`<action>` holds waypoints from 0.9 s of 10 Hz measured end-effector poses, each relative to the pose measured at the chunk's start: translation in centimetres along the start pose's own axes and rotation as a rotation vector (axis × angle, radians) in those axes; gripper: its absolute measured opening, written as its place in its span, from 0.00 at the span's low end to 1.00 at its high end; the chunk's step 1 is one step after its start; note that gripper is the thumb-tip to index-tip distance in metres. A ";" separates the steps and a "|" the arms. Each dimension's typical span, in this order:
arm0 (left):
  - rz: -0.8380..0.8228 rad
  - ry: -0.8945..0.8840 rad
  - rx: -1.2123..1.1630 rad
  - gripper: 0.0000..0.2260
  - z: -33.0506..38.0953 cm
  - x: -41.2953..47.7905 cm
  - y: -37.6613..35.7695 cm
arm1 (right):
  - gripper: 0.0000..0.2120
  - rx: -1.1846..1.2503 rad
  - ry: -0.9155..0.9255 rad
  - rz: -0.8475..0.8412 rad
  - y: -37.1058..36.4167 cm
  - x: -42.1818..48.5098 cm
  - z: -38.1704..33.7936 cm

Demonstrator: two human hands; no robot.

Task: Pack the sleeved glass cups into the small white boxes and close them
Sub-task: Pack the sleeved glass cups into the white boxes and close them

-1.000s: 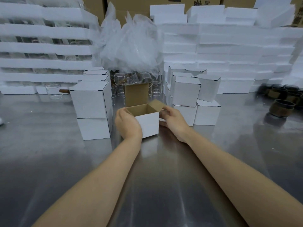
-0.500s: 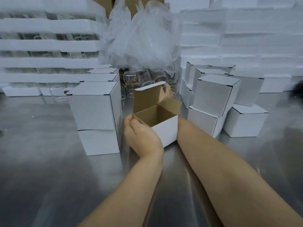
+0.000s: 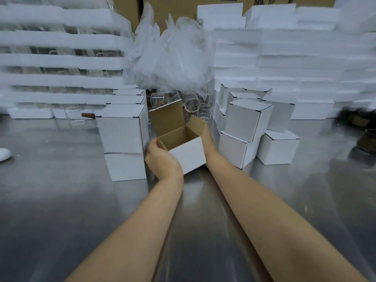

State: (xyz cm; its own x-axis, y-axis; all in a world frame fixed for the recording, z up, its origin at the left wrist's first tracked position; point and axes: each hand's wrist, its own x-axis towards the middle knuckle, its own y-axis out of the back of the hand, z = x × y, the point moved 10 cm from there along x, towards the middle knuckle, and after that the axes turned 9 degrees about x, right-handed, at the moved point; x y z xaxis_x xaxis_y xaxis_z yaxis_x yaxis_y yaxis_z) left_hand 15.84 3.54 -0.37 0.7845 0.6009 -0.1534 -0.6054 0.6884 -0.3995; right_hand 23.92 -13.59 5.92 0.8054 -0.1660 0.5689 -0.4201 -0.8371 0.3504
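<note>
Right hand (image 3: 206,139) has dropped from behind the lid to the right flap; its fingers are hidden, can't tell the grip. Shiny steel counter (image 3: 61,210). Rough white foam trays (image 3: 61,62) stacked behind, crinkly clear plastic bags (image 3: 173,58) heaped mid-back. Closed matte white boxes (image 3: 120,129) stacked left and right. Between them the open box (image 3: 187,155): white outside, brown corrugated inside, lid upright, bare cardboard showing. Left hand (image 3: 162,161) grips its left corner, fingers curled. Clear glass cups (image 3: 192,105) behind it; dark sleeved cups (image 3: 367,140) blurred far right.

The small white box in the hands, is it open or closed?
Open: the small white cardboard box has its brown lid flap standing upright, and its inside shows bare.
</note>
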 end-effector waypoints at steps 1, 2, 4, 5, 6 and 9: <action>-0.133 0.136 -0.154 0.16 -0.8 -0.3 -0.5 | 0.12 -0.067 0.101 -0.098 0.6 -2.6 -0.8; -0.224 0.219 -0.301 0.26 -0.8 -1.5 -1.2 | 0.08 -0.034 0.119 -0.053 2.9 -4.6 -1.4; -0.319 0.304 -0.313 0.20 -1.4 -2.5 -1.7 | 0.09 -0.065 0.196 0.066 6.5 -6.7 -2.9; -0.331 0.310 -0.297 0.20 -1.5 -2.4 -1.8 | 0.11 -0.053 0.167 0.092 7.0 -6.6 -2.7; -0.353 0.281 -0.275 0.22 -1.4 -2.2 -2.4 | 0.11 -0.025 0.149 0.217 8.3 -6.7 -2.4; -0.418 0.211 -0.234 0.25 -1.6 -1.1 -3.2 | 0.11 0.501 0.121 0.401 11.4 -7.3 -3.0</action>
State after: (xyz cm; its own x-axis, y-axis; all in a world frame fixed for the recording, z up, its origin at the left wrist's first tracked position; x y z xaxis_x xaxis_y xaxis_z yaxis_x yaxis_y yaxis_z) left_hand 17.09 0.02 -0.41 0.9774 0.1825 -0.1068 -0.2073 0.7279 -0.6536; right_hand 11.97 -20.33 7.98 0.5618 -0.4804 0.6735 -0.4087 -0.8690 -0.2790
